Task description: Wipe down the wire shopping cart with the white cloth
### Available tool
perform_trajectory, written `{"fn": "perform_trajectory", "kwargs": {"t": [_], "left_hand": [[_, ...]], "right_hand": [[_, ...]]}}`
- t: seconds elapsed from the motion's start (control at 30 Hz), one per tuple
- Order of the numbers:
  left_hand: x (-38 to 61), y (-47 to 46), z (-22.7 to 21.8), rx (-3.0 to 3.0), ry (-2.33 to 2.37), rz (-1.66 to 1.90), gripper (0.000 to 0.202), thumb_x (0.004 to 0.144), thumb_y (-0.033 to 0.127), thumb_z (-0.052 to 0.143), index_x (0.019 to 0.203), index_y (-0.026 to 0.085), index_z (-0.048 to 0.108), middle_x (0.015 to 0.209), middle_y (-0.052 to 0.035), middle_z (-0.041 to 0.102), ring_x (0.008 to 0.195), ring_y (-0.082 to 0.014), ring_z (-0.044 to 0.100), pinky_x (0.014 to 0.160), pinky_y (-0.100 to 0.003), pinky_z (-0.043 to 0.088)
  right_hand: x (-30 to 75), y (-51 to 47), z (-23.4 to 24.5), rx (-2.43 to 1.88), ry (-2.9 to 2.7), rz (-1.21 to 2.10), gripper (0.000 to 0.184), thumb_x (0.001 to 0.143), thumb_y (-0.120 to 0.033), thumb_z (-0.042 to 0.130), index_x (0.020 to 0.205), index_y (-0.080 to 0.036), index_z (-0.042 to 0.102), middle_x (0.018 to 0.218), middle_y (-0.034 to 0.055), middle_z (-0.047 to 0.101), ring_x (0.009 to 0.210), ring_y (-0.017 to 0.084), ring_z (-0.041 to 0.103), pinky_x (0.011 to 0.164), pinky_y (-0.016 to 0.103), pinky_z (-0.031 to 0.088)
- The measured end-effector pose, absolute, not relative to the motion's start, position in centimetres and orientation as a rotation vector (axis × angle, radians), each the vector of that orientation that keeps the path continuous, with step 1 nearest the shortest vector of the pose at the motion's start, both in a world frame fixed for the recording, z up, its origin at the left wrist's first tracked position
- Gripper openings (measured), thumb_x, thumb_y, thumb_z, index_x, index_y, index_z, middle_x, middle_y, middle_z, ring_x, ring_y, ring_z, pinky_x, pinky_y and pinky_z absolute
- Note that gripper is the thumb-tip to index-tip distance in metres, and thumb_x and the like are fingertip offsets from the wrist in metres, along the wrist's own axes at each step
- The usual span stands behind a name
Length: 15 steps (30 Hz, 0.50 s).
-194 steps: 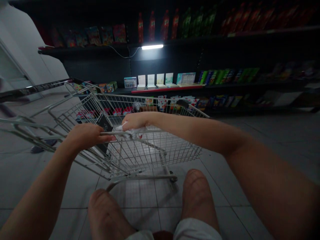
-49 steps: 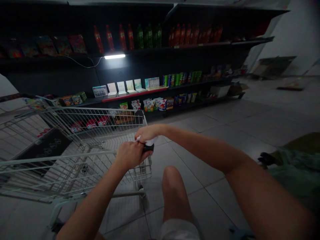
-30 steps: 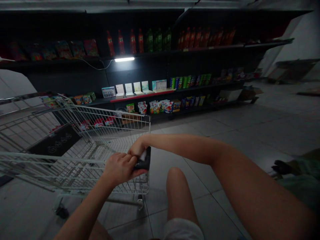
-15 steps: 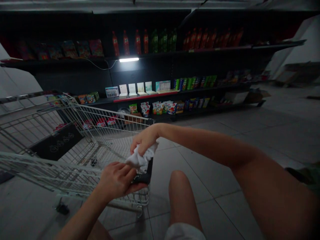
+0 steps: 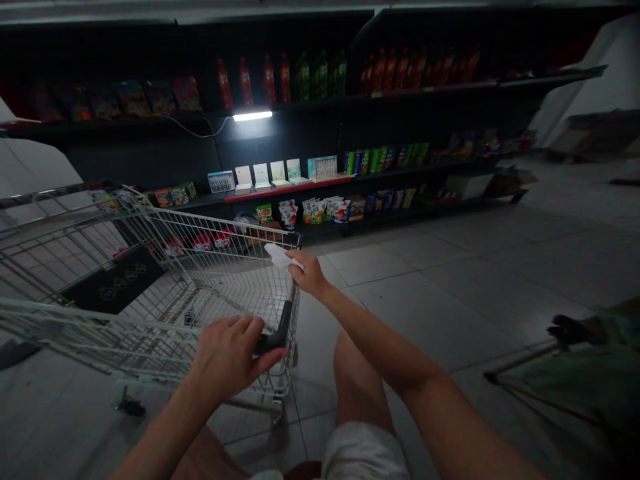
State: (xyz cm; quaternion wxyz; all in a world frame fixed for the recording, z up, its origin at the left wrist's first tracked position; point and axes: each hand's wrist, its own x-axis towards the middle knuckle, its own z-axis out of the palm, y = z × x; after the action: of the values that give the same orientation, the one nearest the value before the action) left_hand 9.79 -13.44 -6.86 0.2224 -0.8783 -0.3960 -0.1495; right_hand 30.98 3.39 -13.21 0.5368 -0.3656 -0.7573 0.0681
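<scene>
My right hand (image 5: pixel 310 275) pinches a crumpled white tissue (image 5: pixel 281 257) by the far corner of a wire shopping cart (image 5: pixel 215 267). The tissue sticks out beyond my fingers, above the top rim. My left hand (image 5: pixel 230 357) lies over the cart's near rail, with its fingers spread and its thumb reaching along the black handle grip (image 5: pixel 277 331). A dark patterned mat (image 5: pixel 115 288) shows through the wire at the left; I cannot tell whether it lies in the cart or beneath it.
Dark store shelves (image 5: pixel 350 123) hold red and green bottles (image 5: pixel 300 80), cards and snack packets. Grey floor tiles (image 5: pixel 425 300) spread to the right. My bare knees (image 5: pixel 355 380) sit below the cart. At far right hangs a green fabric shape (image 5: pixel 585 380) with a thin rod.
My right hand has moved away from my left, toward the cart's far rim, taking the tissue with it. The black handle grip now shows more fully under my left thumb.
</scene>
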Motion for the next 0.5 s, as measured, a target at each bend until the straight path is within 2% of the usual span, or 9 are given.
{"fn": "perform_trajectory", "kwargs": {"t": [0.07,0.17,0.27,0.5], "left_hand": [[11.6,-13.8,-6.9,-2.444,-1.224,-0.339,0.039,0.090,0.057,0.048,0.079,0.020,0.056,0.070,-0.0036,0.066,0.064,-0.0208,0.064,0.053,-0.031,0.034],[13.3,-14.0,-7.0,-2.412,-1.415,-0.243,0.033,0.093,0.047,0.045,0.079,0.019,0.057,0.068,-0.0058,0.068,0.062,-0.0220,0.065,0.050,-0.031,0.030],[13.2,-14.2,-7.3,-2.396,-1.408,-0.252,0.030,0.093,0.040,0.041,0.076,0.020,0.056,0.064,-0.0059,0.067,0.058,-0.0222,0.065,0.048,-0.031,0.028],[11.6,-14.1,-7.6,-2.342,-1.151,-0.407,0.030,0.091,0.036,0.043,0.067,0.021,0.053,0.054,-0.0020,0.060,0.049,-0.0201,0.060,0.047,-0.032,0.031]], "right_hand": [[30.1,1.7,-14.0,-0.846,-1.742,0.142,0.030,0.078,-0.021,0.044,0.100,-0.017,0.064,0.101,0.0103,0.070,0.100,0.021,0.063,0.093,0.037,0.050],[29.2,-1.5,-15.3,-0.636,-1.828,0.097,0.028,0.085,-0.027,0.043,0.103,-0.019,0.062,0.098,0.0102,0.068,0.102,0.022,0.061,0.101,0.043,0.045],[29.4,-1.6,-16.1,-0.548,-1.924,0.056,0.029,0.088,-0.034,0.044,0.105,-0.018,0.060,0.099,0.0117,0.065,0.101,0.023,0.059,0.098,0.043,0.047],[30.5,6.4,-15.8,-0.992,-1.577,0.118,0.034,0.083,-0.025,0.042,0.110,-0.014,0.059,0.111,0.0155,0.066,0.108,0.024,0.059,0.099,0.040,0.046]]}}
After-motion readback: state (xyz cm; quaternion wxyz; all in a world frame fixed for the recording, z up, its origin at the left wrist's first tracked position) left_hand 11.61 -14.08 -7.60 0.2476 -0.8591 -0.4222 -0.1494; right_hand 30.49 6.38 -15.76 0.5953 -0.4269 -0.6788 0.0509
